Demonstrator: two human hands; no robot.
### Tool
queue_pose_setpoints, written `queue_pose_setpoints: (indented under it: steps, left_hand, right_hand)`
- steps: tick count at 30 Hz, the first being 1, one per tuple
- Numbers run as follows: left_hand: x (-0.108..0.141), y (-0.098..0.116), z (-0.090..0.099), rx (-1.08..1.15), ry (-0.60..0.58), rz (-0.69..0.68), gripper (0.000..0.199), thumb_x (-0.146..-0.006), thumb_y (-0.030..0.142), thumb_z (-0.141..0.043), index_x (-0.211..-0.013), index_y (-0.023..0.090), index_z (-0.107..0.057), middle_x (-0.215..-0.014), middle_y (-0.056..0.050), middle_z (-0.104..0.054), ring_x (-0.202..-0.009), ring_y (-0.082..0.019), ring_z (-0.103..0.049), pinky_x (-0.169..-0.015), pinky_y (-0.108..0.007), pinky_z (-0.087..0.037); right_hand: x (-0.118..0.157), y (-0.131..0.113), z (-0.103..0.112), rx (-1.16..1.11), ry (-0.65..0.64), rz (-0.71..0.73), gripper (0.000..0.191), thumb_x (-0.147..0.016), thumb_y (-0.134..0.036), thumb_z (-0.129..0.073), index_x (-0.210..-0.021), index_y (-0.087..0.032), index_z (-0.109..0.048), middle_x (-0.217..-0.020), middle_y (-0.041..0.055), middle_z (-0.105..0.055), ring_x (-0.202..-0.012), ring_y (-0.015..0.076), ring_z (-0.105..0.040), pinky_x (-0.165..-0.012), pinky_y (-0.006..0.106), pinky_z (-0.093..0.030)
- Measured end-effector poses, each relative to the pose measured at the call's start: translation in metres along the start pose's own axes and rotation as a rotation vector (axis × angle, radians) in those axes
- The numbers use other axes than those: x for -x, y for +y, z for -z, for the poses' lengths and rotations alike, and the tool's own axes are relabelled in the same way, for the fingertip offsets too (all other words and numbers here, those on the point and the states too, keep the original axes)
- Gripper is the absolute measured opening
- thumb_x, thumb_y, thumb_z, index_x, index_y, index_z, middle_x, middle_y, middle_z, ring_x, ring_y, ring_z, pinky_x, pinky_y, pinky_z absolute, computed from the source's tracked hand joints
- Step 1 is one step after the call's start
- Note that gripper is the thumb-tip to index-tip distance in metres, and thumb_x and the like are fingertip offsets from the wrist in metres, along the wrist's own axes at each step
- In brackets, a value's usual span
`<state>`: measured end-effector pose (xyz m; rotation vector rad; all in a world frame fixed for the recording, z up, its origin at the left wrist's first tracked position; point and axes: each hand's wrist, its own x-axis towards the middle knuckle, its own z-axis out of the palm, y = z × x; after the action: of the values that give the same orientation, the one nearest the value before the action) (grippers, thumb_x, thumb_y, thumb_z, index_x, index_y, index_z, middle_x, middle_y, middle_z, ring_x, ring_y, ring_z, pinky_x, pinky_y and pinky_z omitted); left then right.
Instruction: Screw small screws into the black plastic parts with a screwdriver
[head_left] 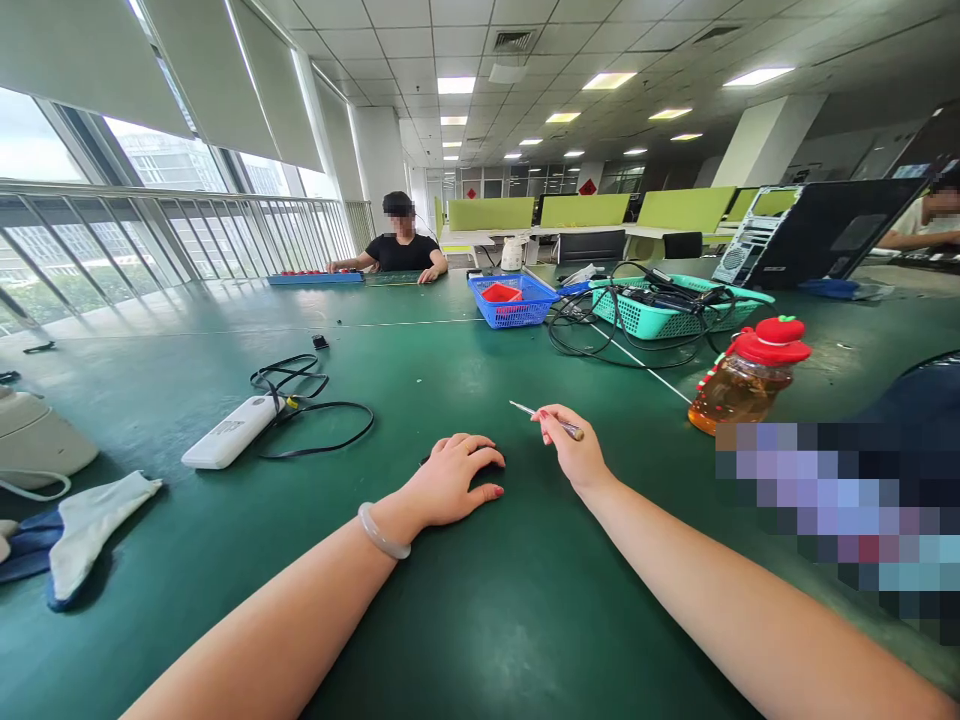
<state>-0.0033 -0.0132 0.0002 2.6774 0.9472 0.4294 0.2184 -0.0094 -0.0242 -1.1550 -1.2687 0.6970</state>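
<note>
My left hand lies palm down over a dark object on the green table, its fingers curved across the top. Only a sliver of that object shows, so its kind is hidden. To the right, my right hand grips a small screwdriver between thumb and fingers. The slim metal shaft points left, toward the space above the left hand, and the brownish handle end sticks out to the right. The screwdriver tip is apart from the left hand.
Left on the green table are a white power bank, a black cable and a glove. A red-lidded bottle, a blue basket and a teal basket with cables stand right. A person sits opposite.
</note>
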Motion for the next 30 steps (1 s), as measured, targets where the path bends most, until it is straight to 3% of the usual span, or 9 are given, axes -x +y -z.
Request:
queue_pose_setpoints:
  steps: [4,8,13,16,18,22,24,27,30]
  left_hand:
    - [-0.002,0.001,0.002,0.043,-0.045,-0.092,0.008,-0.089,0.029,-0.056,-0.096,0.028,-0.061,-0.117,-0.001,-0.062,-0.118,-0.022,-0.049,-0.105,-0.044,-0.033]
    - [0.002,0.004,0.002,0.039,-0.059,-0.108,0.013,-0.091,0.019,-0.050,-0.089,0.026,-0.061,-0.111,-0.001,-0.063,-0.114,-0.020,-0.051,-0.104,-0.042,-0.033]
    - [0.047,0.009,0.013,0.054,-0.066,-0.082,0.018,-0.093,0.019,-0.045,-0.087,0.025,-0.061,-0.109,-0.002,-0.062,-0.111,-0.018,-0.053,-0.104,-0.039,-0.035]
    - [0.092,-0.002,0.030,0.053,-0.035,0.016,0.020,-0.094,0.023,-0.042,-0.088,0.025,-0.061,-0.111,-0.004,-0.062,-0.107,-0.018,-0.056,-0.101,-0.036,-0.040]
    - [0.123,-0.019,0.044,0.039,0.015,0.104,0.021,-0.093,0.025,-0.040,-0.088,0.024,-0.061,-0.113,-0.005,-0.063,-0.107,-0.019,-0.056,-0.098,-0.033,-0.044]
    - [0.172,-0.067,0.068,-0.092,0.110,0.325,0.036,-0.088,0.034,-0.042,-0.119,0.024,-0.057,-0.123,-0.007,-0.062,-0.114,-0.024,-0.055,-0.103,-0.042,-0.043]
    - [0.187,-0.084,0.077,-0.149,0.120,0.412,0.043,-0.086,0.037,-0.042,-0.123,0.021,-0.056,-0.123,-0.009,-0.063,-0.116,-0.027,-0.055,-0.104,-0.046,-0.041]
    - [0.198,-0.089,0.090,-0.165,0.200,0.473,0.044,-0.083,0.043,-0.043,-0.118,0.020,-0.059,-0.122,-0.010,-0.064,-0.116,-0.029,-0.055,-0.105,-0.048,-0.040]
    - [0.204,-0.078,0.102,-0.107,0.406,0.541,0.045,-0.083,0.046,-0.043,-0.115,0.020,-0.060,-0.124,-0.011,-0.061,-0.116,-0.028,-0.056,-0.102,-0.043,-0.044]
  right_hand:
    - [-0.003,0.000,0.000,-0.189,0.059,-0.085,0.029,-0.074,-0.049,-0.063,-0.073,-0.020,-0.064,-0.060,-0.0022,-0.048,-0.054,0.0118,-0.044,-0.053,0.027,-0.039]
    - [-0.007,-0.001,0.004,-0.253,0.076,-0.123,0.031,-0.073,-0.050,-0.061,-0.070,-0.020,-0.064,-0.056,-0.0025,-0.047,-0.049,0.0102,-0.042,-0.048,0.026,-0.036]
    - [-0.010,0.000,0.005,-0.294,0.092,-0.146,0.031,-0.071,-0.049,-0.065,-0.067,-0.018,-0.066,-0.056,-0.0017,-0.049,-0.048,0.0091,-0.042,-0.046,0.026,-0.035]
    - [-0.010,0.002,0.005,-0.312,0.116,-0.152,0.034,-0.071,-0.052,-0.066,-0.067,-0.018,-0.066,-0.055,-0.0014,-0.050,-0.047,0.0086,-0.041,-0.045,0.025,-0.035]
    - [-0.011,0.004,0.005,-0.317,0.130,-0.154,0.036,-0.070,-0.054,-0.066,-0.065,-0.018,-0.066,-0.054,-0.0013,-0.050,-0.046,0.0085,-0.041,-0.044,0.025,-0.035]
    - [-0.012,0.007,0.005,-0.307,0.139,-0.163,0.035,-0.069,-0.052,-0.069,-0.063,-0.018,-0.068,-0.052,-0.0011,-0.052,-0.045,0.0084,-0.042,-0.044,0.025,-0.036]
    - [-0.013,0.008,0.005,-0.301,0.153,-0.163,0.033,-0.068,-0.051,-0.069,-0.063,-0.018,-0.069,-0.052,-0.0013,-0.052,-0.045,0.0081,-0.042,-0.043,0.024,-0.036]
    - [-0.013,0.008,0.004,-0.295,0.189,-0.156,0.032,-0.069,-0.050,-0.068,-0.063,-0.019,-0.069,-0.051,-0.0017,-0.052,-0.044,0.0080,-0.041,-0.043,0.024,-0.035]
    - [-0.013,0.008,0.003,-0.284,0.200,-0.151,0.032,-0.069,-0.050,-0.068,-0.063,-0.019,-0.069,-0.051,-0.0016,-0.052,-0.044,0.0085,-0.042,-0.042,0.025,-0.035]
